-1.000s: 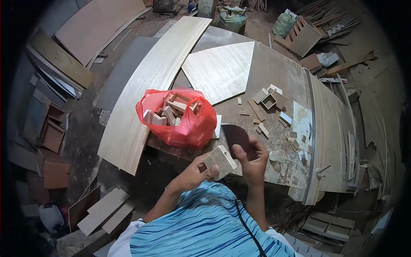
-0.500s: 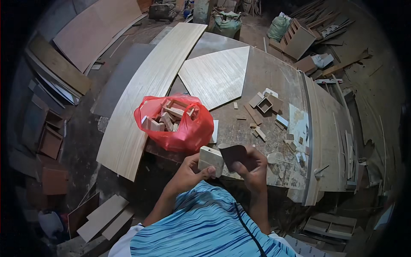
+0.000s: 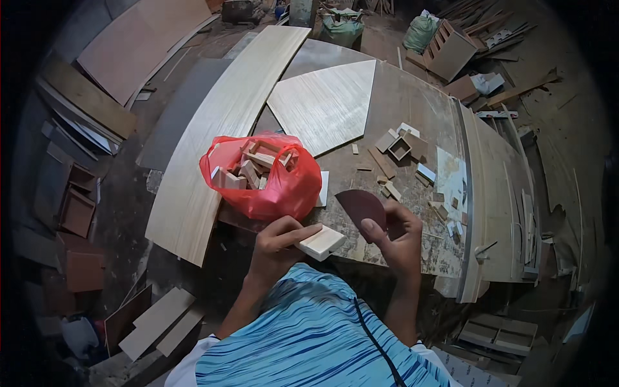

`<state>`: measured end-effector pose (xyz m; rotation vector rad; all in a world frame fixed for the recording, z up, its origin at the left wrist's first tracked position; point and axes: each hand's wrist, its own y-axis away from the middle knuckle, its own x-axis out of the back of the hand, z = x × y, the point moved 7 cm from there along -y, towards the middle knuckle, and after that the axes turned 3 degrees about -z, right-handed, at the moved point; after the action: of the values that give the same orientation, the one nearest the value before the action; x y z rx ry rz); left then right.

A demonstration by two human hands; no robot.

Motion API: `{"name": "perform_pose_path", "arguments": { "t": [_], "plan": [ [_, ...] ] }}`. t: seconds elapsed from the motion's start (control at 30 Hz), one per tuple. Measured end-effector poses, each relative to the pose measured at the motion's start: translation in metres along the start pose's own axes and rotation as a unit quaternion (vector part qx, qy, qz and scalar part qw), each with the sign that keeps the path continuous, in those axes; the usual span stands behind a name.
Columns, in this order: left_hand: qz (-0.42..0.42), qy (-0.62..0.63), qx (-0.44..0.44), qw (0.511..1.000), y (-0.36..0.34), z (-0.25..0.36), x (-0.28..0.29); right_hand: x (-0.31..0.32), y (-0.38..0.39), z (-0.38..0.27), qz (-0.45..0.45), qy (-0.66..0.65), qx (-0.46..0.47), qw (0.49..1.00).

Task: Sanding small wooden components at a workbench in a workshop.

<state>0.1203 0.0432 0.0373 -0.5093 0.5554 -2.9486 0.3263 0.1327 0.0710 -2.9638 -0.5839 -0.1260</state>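
Note:
My left hand [image 3: 276, 246] grips a small pale wooden block [image 3: 321, 243] by its left end, close in front of my body. A notch or dark mark shows at the block's right edge. In my right hand [image 3: 401, 242], pinched between thumb and fingers, is a curved piece of dark brown sandpaper [image 3: 361, 208]. The sandpaper stands up and apart from the block. Just beyond my left hand, a red plastic bag [image 3: 293, 197] sits open on the worktable, full of small wooden pieces [image 3: 250, 173].
The worktable [image 3: 412, 97] carries a long pale board [image 3: 225, 122] on the left and an angular panel [image 3: 329, 103] behind the bag. Small offcuts and a little square frame [image 3: 399, 149] lie to the right. Boards [image 3: 158, 322] lean at lower left.
My left hand has turned the block from upright to lying flatter, wide face up. My right hand has moved right, taking the sandpaper away from the block and turning its face into view.

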Motion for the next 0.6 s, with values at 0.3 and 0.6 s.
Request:
{"name": "perform_pose_path", "arguments": {
  "t": [0.3,0.6],
  "plan": [
    [0.065,-0.041,0.004,0.997,0.008,-0.008,0.004,0.007,0.007,0.034,0.065,0.038,-0.022,0.997],
    [0.084,0.109,0.115,0.984,0.011,-0.027,-0.018,0.0,0.012,0.043,0.074,0.035,-0.018,0.996]
  ]
}}
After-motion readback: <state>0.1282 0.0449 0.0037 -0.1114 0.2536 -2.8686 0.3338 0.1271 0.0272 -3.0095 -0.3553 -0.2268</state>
